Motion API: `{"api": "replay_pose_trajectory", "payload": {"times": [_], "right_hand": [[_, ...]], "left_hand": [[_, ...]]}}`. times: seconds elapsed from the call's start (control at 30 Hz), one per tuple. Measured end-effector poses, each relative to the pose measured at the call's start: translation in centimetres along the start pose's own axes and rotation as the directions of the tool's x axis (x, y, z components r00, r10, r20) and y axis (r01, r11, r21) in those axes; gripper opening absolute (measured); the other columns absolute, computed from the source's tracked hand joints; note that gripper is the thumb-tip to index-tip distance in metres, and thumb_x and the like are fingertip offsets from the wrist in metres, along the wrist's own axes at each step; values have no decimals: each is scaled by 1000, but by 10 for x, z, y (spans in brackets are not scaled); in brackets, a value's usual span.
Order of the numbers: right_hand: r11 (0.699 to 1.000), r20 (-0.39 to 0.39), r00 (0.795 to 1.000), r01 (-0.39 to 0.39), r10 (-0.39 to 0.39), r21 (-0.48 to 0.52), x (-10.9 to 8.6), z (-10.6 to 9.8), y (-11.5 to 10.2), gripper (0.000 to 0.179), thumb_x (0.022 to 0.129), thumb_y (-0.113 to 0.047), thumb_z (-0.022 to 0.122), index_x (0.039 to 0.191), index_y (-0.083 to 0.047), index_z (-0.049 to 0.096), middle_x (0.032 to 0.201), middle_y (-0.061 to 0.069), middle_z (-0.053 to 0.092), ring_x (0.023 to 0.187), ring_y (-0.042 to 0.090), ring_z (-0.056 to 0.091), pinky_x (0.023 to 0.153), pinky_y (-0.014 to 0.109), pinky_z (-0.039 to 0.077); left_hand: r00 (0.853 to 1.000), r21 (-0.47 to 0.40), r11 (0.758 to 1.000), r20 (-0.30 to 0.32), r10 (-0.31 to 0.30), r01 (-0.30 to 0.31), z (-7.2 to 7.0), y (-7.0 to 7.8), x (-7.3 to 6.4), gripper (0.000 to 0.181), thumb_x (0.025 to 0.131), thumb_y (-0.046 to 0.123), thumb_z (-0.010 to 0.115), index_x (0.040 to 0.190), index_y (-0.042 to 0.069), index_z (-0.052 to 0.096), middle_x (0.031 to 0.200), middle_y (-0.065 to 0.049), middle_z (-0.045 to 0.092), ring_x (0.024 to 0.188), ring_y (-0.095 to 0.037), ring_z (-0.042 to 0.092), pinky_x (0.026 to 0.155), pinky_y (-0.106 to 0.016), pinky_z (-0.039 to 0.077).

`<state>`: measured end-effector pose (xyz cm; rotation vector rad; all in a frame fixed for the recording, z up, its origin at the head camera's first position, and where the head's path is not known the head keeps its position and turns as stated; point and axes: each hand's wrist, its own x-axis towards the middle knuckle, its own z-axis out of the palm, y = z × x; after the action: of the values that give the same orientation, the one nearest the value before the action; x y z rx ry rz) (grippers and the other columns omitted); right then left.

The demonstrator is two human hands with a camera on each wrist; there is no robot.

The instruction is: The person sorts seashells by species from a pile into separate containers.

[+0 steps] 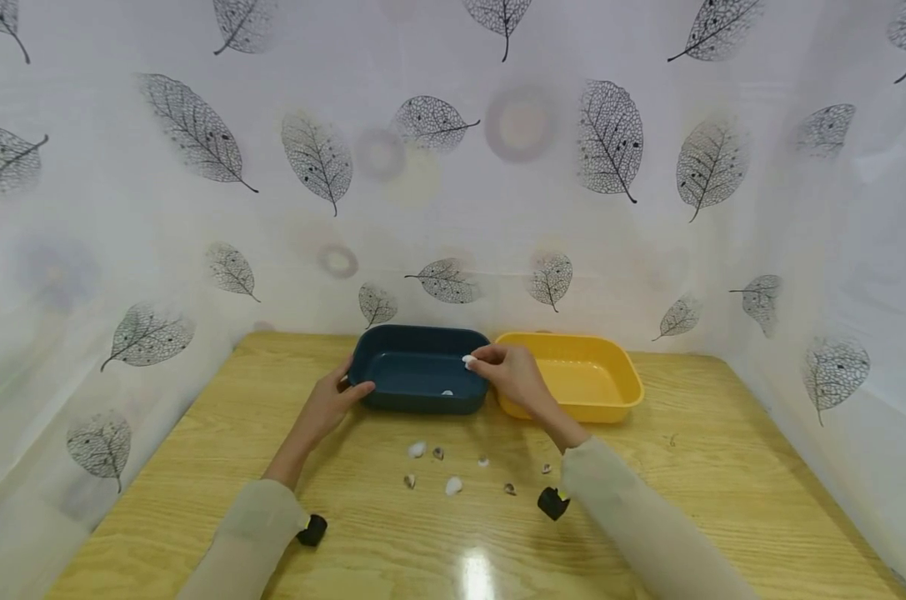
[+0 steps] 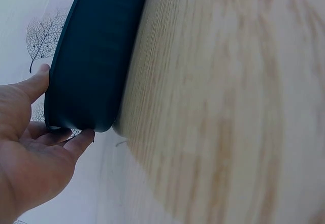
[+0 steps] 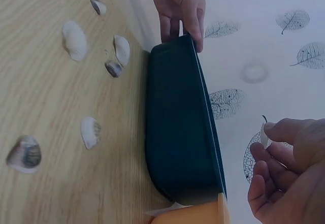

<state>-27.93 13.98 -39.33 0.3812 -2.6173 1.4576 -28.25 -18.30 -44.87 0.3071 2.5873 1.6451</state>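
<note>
My left hand grips the left end of a dark teal plastic basin, its thumb at the rim and its fingers against the outer wall. Between thumb and fingertips my right hand pinches a small white seashell, held over the basin's right end. The right wrist view shows that shell edge-on, above the rim. Another whitish shell lies inside the basin near its front wall.
Several loose shells, among them a white one and a dark one, are scattered on the wooden table before the basin. A yellow basin stands close at the right. Leaf-printed sheeting encloses the back and sides.
</note>
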Motion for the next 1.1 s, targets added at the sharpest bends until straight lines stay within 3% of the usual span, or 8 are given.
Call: {"api": "replay_pose_trajectory", "payload": {"times": [0.07,0.2,0.4,0.9,1.1], "right_hand": [[1000,-3,1000,-7,7,-2,4,0,1,21,97,-19,75,106,0,79,96,13,77,85,27,69,70,28,51],[999,-15,999,-32,32,3,12,1,5,21,98,-17,73,105,2,79,96,18,77,84,32,68,65,25,48],[999,-59,997,-45,45,-2,19,3,8,20,96,-15,75,105,2,79,96,12,77,82,20,67,72,27,55],[996,-137,987,-89,87,-8,32,16,11,24,96,-20,76,106,1,80,98,13,77,84,24,69,76,33,58],[996,-199,978,-72,61,-48,39,21,13,22,95,-19,77,104,1,80,96,14,77,87,26,70,79,38,59]], "left_hand": [[1000,-5,1000,9,-7,7,-1,11,-6,78,107,19,61,162,-7,11,165,-33,14,147,-51,27,114,-58,37],[1000,-24,1000,18,-18,19,-2,15,-8,77,107,17,60,161,-8,11,164,-35,14,147,-52,26,112,-60,37],[1000,-13,1000,2,2,-2,0,2,-3,79,107,21,61,163,-4,12,165,-32,16,147,-49,29,112,-58,39],[1000,-4,1000,-14,20,-21,0,2,-4,78,106,22,63,162,-5,15,164,-31,19,146,-49,33,111,-57,41],[1000,-7,1000,-14,14,-14,0,-1,-1,78,106,18,62,162,-4,14,164,-32,18,145,-49,33,110,-57,42]]}}
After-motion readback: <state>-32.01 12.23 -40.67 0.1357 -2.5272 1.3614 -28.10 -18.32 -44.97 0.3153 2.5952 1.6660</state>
